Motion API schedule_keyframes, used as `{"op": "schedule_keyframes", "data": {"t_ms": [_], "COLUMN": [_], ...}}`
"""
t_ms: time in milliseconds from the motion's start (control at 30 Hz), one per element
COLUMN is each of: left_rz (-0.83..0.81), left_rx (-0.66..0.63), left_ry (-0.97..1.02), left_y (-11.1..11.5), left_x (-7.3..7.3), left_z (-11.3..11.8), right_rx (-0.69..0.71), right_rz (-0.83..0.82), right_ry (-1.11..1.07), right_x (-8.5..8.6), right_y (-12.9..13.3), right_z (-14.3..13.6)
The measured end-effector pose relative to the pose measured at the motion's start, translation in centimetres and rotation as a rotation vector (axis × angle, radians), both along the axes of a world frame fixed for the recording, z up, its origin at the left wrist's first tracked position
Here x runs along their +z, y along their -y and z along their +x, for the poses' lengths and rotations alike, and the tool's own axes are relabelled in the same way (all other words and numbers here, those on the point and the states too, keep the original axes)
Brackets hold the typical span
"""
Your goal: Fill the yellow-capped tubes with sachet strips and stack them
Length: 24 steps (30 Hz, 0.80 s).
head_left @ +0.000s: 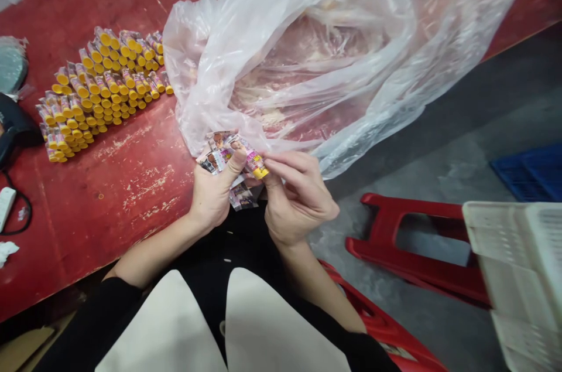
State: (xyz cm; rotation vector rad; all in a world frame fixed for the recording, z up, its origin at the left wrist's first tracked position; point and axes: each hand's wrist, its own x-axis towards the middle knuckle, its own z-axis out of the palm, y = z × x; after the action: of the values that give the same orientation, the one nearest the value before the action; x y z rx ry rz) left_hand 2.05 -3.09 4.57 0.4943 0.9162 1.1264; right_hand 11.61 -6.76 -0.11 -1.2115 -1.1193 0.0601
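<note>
1. Hands work close together at the edge of the red table (109, 184). The left hand (213, 193) is closed around a small bundle of tubes (226, 152), with the thumb pressing on top. The right hand (296, 196) pinches the yellow cap end of one tube (257, 166) between thumb and fingertips.

2. The bundle sits just in front of the big clear plastic bag (333, 50), touching its lower fold. I cannot tell if more tubes are inside the bag, because the plastic is cloudy.

3. To do this step well, I think the left hand should keep a firm but soft grip, so the printed wrappers do not crumple and no tube slides out from below. Some tubes already hang under the palm, so this is a risk.

4. The right hand should probably turn every tube so that the caps point the same way, like in the neat pile of tubes (103, 91) lying far on the left of the table.

5. It seems better to hold the bundle over the table and not over the lap, since a dropped tube may roll to the floor near the red stool (417, 255) and the white crate (518, 266).
</note>
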Motion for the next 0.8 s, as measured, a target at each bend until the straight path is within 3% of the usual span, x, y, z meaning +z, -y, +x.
{"op": "schedule_keyframes", "data": {"t_ms": [200, 333, 467, 633, 700, 800], "left_rz": [-0.036, -0.114, -0.199, -0.302, -0.31, -0.296], "left_rx": [0.021, 0.158, 0.393, 0.573, 0.629, 0.675], "left_ry": [0.025, 0.091, 0.137, 0.084, 0.079, 0.068], "left_y": [-0.7, -3.2, -5.3, -3.7, -2.8, -2.0], "left_x": [0.0, -1.2, -3.1, -5.1, -5.5, -5.6], "left_z": [-0.9, -3.8, -9.2, -15.0, -16.4, -18.0], "right_rx": [0.086, 0.232, 0.467, 0.552, 0.59, 0.619], "right_rz": [0.009, -0.005, 0.047, -0.011, -0.104, -0.244], "right_ry": [-0.052, -0.171, -0.122, 0.093, 0.213, 0.406], "right_x": [0.2, -0.2, -0.6, -1.1, -1.3, -1.0], "right_y": [-0.9, -5.0, -13.8, -24.5, -26.6, -26.3], "right_z": [-0.6, -2.9, -9.1, -19.9, -23.7, -27.1]}}
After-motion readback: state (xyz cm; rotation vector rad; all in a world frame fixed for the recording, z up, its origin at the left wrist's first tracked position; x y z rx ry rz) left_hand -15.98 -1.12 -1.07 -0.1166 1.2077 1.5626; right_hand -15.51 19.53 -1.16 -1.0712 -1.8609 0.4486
